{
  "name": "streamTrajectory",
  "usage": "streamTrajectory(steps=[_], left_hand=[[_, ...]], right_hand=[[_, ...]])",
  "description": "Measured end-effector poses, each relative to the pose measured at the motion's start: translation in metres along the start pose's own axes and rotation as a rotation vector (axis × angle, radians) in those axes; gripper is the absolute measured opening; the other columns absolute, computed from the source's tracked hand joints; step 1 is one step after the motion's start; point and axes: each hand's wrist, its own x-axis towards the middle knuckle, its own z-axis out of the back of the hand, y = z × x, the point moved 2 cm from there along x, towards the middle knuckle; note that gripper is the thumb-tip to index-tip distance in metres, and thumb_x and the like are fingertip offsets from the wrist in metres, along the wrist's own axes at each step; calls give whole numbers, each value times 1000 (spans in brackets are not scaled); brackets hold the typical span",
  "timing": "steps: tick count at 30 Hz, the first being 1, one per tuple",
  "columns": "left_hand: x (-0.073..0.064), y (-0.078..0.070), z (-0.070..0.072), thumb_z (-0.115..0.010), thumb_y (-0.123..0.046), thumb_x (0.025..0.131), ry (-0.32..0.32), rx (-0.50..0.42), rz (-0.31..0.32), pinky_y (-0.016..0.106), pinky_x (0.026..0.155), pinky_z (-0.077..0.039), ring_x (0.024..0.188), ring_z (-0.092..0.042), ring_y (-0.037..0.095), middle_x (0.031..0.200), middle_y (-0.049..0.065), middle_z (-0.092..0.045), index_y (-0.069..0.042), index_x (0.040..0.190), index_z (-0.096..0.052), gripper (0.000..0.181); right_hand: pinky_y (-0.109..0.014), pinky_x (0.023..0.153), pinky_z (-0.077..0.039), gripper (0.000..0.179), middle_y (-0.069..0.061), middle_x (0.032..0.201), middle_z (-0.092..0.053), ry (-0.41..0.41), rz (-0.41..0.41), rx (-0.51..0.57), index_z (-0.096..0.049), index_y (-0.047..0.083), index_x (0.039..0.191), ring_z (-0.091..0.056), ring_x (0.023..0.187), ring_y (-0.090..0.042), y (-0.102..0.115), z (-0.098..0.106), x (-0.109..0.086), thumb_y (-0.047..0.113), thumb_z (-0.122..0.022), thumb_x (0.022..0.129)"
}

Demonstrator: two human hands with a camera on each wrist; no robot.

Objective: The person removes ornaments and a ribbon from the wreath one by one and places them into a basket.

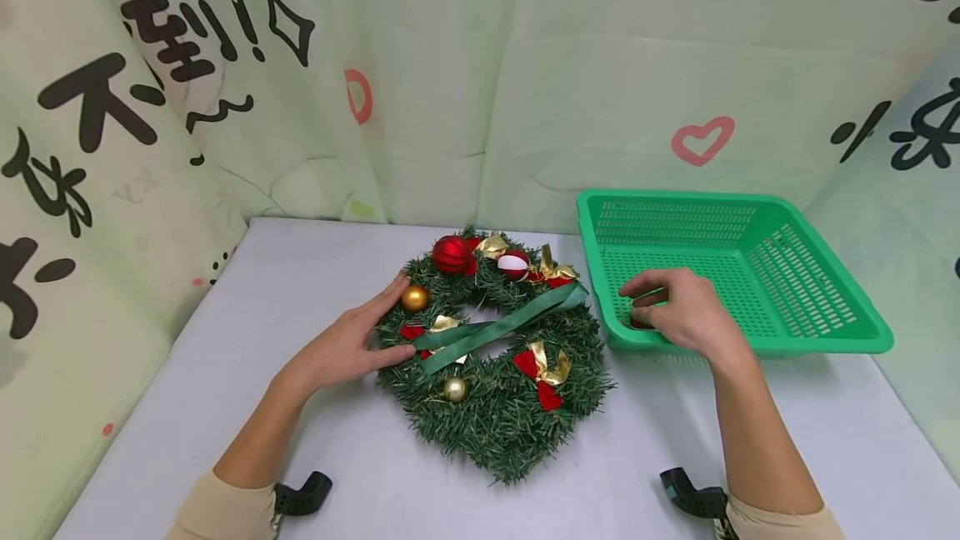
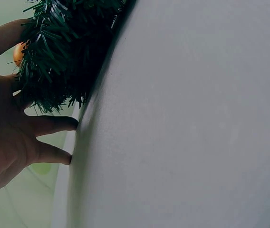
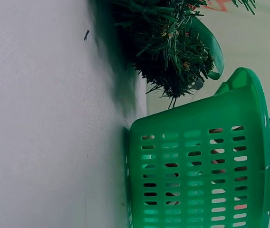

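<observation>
A green Christmas wreath (image 1: 498, 432) lies on the white table, decorated with red, gold and striped balls, red-and-gold bows and a green ribbon (image 1: 502, 327) across its middle. My left hand (image 1: 345, 348) rests against the wreath's left side with fingers spread. In the left wrist view, two fingertips of the left hand (image 2: 9, 137) touch the table beside the greenery. My right hand (image 1: 678, 311) reaches into the left front corner of a green plastic basket (image 1: 832, 340), fingers bent. A small dark red thing (image 1: 640, 324) shows under those fingers; whether they grip it is hidden.
The basket stands to the right of the wreath, close to it, near the table's back edge. A pale curtain (image 1: 525, 90) with black lettering and red hearts hangs behind and at both sides. White table surface (image 1: 285, 273) shows left of the wreath and in front.
</observation>
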Motion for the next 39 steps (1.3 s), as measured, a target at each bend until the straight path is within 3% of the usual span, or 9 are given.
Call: streamTrajectory(steps=[20,39], left_hand=[[-2,0,0,-70,-51,97,-3,-13,6,59,125,-29,159,-24,31,176,-2,-11,-24,169,-11,98],[-1,1,0,-70,-51,97,-4,-7,1,60,124,-29,159,-25,31,176,-2,-11,-26,169,-11,97]], right_hand=[[-39,80,-55,25,-15,112,-78,-1,-25,11,-75,11,122,-74,105,-31,4,4,-5,12,-70,97],[-47,82,-54,23,-16,113,-78,-89,5,-15,-76,13,120,-64,119,-40,16,10,-14,15,-71,98]])
